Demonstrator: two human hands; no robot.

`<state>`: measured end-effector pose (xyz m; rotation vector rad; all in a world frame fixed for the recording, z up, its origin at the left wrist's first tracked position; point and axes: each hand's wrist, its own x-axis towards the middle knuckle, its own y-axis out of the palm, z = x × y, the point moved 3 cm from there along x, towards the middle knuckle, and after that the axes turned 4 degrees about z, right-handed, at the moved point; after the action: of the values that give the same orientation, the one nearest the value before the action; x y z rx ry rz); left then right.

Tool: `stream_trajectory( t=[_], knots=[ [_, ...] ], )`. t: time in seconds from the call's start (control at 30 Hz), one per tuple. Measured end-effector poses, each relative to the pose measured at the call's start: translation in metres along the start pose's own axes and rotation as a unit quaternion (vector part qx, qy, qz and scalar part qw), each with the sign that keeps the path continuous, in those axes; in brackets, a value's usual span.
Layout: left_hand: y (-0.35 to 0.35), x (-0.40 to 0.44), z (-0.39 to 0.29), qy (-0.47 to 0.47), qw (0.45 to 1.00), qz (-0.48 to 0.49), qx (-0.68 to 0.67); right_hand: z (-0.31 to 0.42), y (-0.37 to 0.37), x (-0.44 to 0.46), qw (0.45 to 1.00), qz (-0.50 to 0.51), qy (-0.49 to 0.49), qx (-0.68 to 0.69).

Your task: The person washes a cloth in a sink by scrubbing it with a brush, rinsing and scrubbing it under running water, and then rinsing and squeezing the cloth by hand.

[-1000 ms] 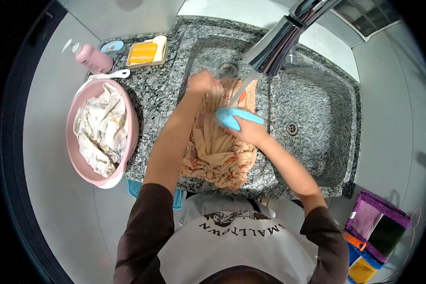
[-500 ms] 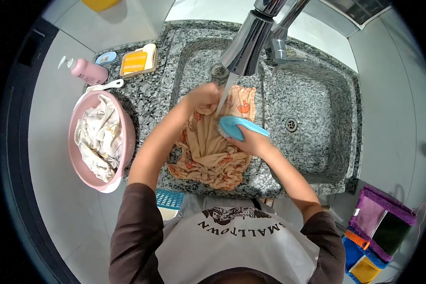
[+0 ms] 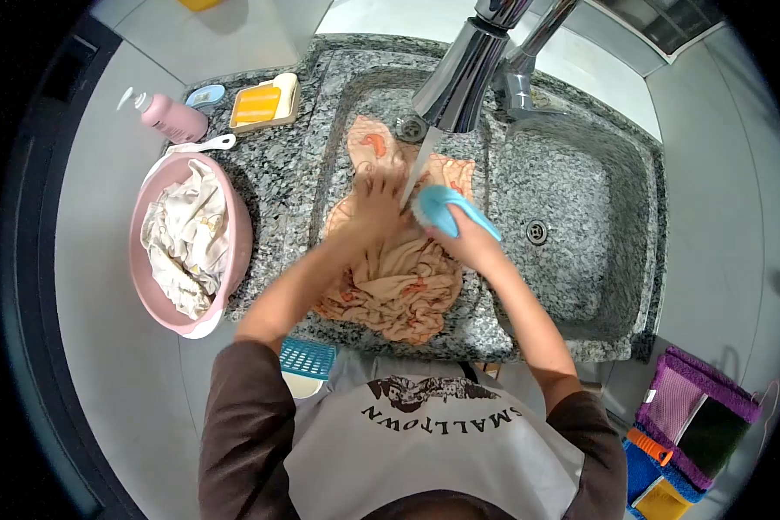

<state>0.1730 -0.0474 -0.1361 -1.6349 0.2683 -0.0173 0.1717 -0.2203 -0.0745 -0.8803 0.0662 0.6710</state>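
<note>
A wet peach cloth with orange prints [image 3: 407, 295] lies bunched in the left basin, its far part spread toward the drain. My left hand [image 3: 376, 208] rests on top of it, palm down with fingers stretched out, slightly blurred. My right hand [image 3: 470, 244] is closed round the handle of a light blue scrub brush [image 3: 455, 211]. The brush's white bristles face left, close to the cloth near my left hand; whether they touch it I cannot tell. From the chrome faucet [image 3: 461, 74], a stream of water [image 3: 419, 169] falls between my left hand and the brush.
A pink basin [image 3: 241, 247] of white clothes stands at the left, with a white-handled brush [image 3: 208, 144] by its rim. Behind are a pink pump bottle [image 3: 175, 120], a light blue item [image 3: 206, 95] and a soap dish [image 3: 269, 119]. The right basin [image 3: 572, 173] has a drain.
My left hand has gone from gathering the cloth to lying flat on it, and a cloth corner now reaches farther toward the drain. The brush has moved slightly away from me and tilted.
</note>
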Motion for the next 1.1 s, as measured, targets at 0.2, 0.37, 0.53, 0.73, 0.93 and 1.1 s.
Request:
stream_trajectory(
  t=[0.2,0.37,0.53,0.73,0.93,1.1],
  knots=[
    [-0.007,-0.045,-0.005,-0.051,0.991,0.111,-0.062,-0.021,-0.023,0.009,0.998,-0.040,0.021,0.048],
    [-0.009,-0.004,-0.010,-0.087,0.987,0.111,-0.078,-0.026,-0.036,-0.007,0.993,-0.071,0.042,0.079],
    [0.041,0.031,-0.065,0.029,0.974,-0.204,-0.089,-0.043,-0.041,-0.018,0.987,-0.095,0.045,0.119],
    [0.052,0.051,-0.009,-0.015,0.970,-0.227,-0.087,-0.056,-0.051,-0.026,0.986,-0.116,0.058,0.107],
    [-0.003,-0.051,-0.027,-0.018,0.996,-0.057,-0.065,-0.037,-0.044,-0.011,0.996,-0.065,0.038,0.041],
    [-0.029,-0.105,-0.032,-0.034,0.992,0.046,-0.109,0.037,0.003,0.024,0.991,-0.012,-0.123,-0.061]
  ],
)
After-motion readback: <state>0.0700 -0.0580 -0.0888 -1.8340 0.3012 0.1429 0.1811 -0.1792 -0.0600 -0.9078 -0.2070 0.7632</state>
